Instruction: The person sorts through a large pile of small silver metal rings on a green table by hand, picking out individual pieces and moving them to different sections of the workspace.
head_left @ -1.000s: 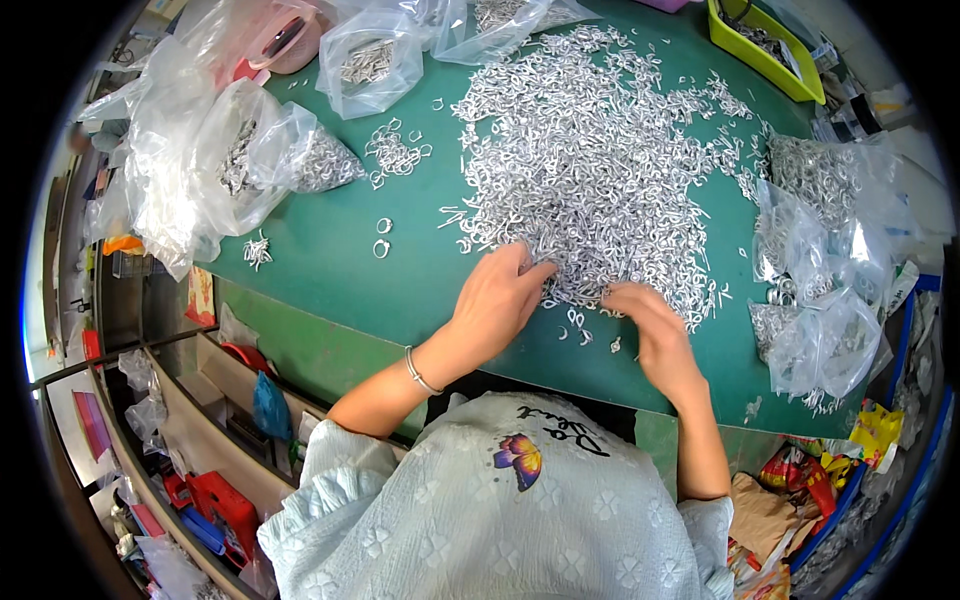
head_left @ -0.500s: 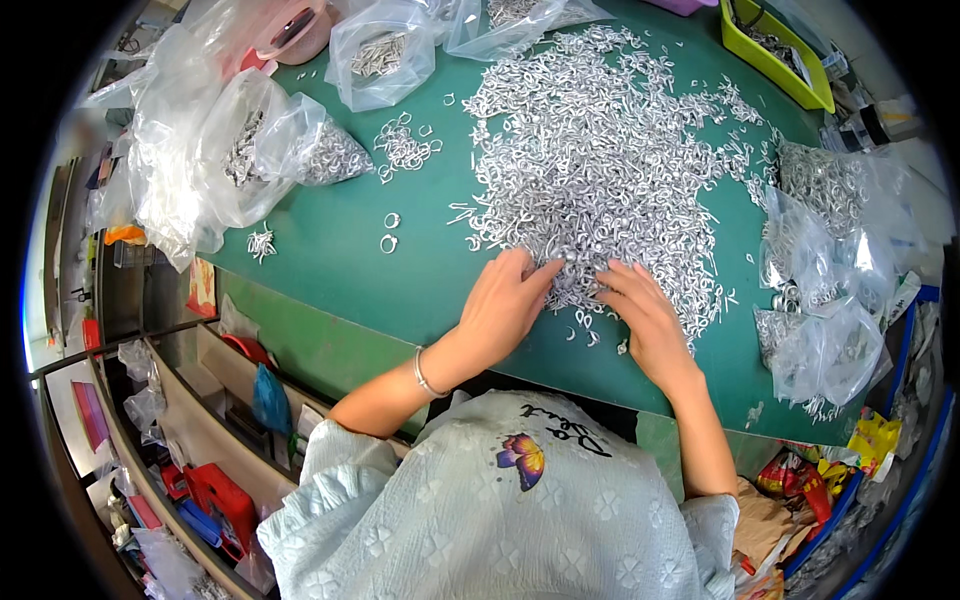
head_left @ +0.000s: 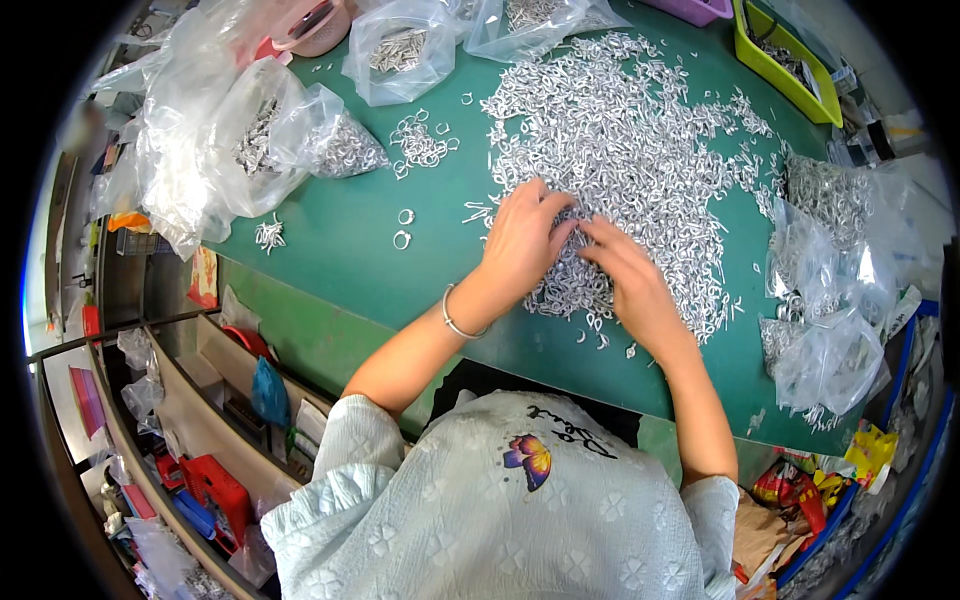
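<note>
A wide, loose pile of small silver-coloured metal hooks and loops (head_left: 610,135) covers the middle of the green table (head_left: 340,260). My left hand (head_left: 525,242), with a bangle on its wrist, reaches into the near left part of the pile. Its fingers bend down among the pieces, with the thumb held apart. Facing it, my right hand (head_left: 634,285) rests on the near part, its fingers stretched and spread. Both sets of fingertips touch the pieces, slightly blurred. No single piece can be made out in either hand.
Left of the pile lie a heap of small rings (head_left: 422,143), two separate rings (head_left: 402,239) and a cluster of pins (head_left: 270,235). Clear bags of metal parts (head_left: 345,147) line the left and back; more bags (head_left: 830,345) crowd the right. A yellow-green basket (head_left: 785,65) stands far right.
Both hands have moved away from me, deeper into the pile, the left one farther. The fingers have shifted among the pieces, and the view has moved slightly.
</note>
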`<state>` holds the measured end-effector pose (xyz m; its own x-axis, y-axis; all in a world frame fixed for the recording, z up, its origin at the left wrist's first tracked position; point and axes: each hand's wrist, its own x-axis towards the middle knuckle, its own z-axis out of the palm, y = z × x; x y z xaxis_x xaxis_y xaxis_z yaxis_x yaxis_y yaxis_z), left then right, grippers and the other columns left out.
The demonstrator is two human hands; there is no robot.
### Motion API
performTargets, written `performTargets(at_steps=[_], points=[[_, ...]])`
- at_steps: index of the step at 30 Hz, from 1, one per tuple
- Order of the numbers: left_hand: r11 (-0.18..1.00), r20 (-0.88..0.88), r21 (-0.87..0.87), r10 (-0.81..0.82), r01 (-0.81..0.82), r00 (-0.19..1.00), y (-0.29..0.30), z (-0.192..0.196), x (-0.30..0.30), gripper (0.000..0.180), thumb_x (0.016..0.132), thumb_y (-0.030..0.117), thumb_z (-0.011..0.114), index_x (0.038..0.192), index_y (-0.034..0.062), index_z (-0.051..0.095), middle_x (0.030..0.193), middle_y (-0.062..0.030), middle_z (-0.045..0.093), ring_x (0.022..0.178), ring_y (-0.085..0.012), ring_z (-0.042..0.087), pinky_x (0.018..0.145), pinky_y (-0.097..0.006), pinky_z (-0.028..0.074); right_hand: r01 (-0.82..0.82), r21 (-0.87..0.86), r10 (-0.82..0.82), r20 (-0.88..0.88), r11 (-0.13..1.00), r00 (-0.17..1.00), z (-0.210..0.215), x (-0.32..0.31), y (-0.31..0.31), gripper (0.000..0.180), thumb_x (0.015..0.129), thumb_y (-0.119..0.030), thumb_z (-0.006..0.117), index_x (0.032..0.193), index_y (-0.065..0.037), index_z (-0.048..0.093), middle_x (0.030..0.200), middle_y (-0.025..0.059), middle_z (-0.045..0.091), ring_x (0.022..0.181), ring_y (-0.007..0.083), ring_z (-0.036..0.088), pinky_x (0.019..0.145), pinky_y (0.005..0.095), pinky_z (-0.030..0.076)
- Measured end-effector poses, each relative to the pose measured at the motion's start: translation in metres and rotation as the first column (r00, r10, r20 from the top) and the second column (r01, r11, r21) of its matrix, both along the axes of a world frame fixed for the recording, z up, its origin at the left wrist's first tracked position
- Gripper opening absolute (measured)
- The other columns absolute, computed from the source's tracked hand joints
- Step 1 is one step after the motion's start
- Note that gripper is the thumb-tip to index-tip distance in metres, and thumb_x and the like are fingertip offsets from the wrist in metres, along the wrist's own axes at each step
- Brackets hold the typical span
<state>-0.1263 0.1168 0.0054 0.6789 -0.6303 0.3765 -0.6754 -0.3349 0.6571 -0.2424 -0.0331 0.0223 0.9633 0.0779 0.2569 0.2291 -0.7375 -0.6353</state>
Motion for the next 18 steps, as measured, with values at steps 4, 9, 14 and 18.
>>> performTargets(at_steps=[4, 9, 14, 18], points=[[0.994, 0.05, -0.029, -0.104, 0.105, 0.993, 0.015, -0.001, -0.006, 0.019, 0.076, 0.0, 0.071, 0.095, 0.0042, 0.068, 0.078, -0.01, 0.052, 0.075, -0.0283, 0.054, 0.067, -0.038, 0.045, -0.085, -0.066, 0.08, -0.086, 0.994, 0.993, 0.012, -0.033, 0.003, 0.032, 0.074, 0.013, 0.051, 0.102, 0.0, 0.063, 0.126, 0.0113, 0.058, 0.13, 0.0301, 0.047, 0.108, 0.0471, 0.038], [0.995, 0.018, 0.019, -0.096, 0.096, 0.995, 0.043, 0.004, -0.02, 0.017, 0.077, -0.002, 0.068, 0.093, 0.0037, 0.066, 0.078, -0.0097, 0.05, 0.076, -0.0287, 0.053, 0.067, -0.038, 0.044, -0.072, -0.053, 0.063, -0.152, 0.996, 0.986, 0.029, -0.055, -0.008, 0.033, 0.074, 0.013, 0.05, 0.102, 0.001, 0.063, 0.116, 0.0126, 0.062, 0.122, 0.0314, 0.053, 0.1, 0.043, 0.042], [0.999, -0.124, 0.034, -0.01, 0.015, 0.992, 0.055, 0.007, -0.024, 0.017, 0.079, -0.001, 0.067, 0.095, 0.0028, 0.063, 0.076, -0.0098, 0.049, 0.072, -0.0294, 0.052, 0.064, -0.039, 0.044, 0.325, 0.255, -0.318, -0.069, 0.911, 0.945, 0.023, -0.058, -0.014, 0.025, 0.087, 0.007, 0.047, 0.104, 0.001, 0.064, 0.089, 0.0084, 0.058, 0.08, 0.0189, 0.054, 0.073, 0.0283, 0.043], [0.998, -0.221, 0.012, 0.067, -0.066, 0.973, 0.053, 0.008, -0.024, 0.022, 0.08, 0.0, 0.068, 0.101, 0.0036, 0.062, 0.072, -0.0088, 0.047, 0.065, -0.025, 0.049, 0.06, -0.036, 0.043, 0.543, 0.572, -0.434, -0.33, 0.615, 0.839, 0.014, -0.047, -0.001, 0.019, 0.099, -0.007, 0.047, 0.106, -0.002, 0.063, 0.073, -0.0041, 0.045, 0.064, 0.0042, 0.037, 0.056, 0.0208, 0.03]])
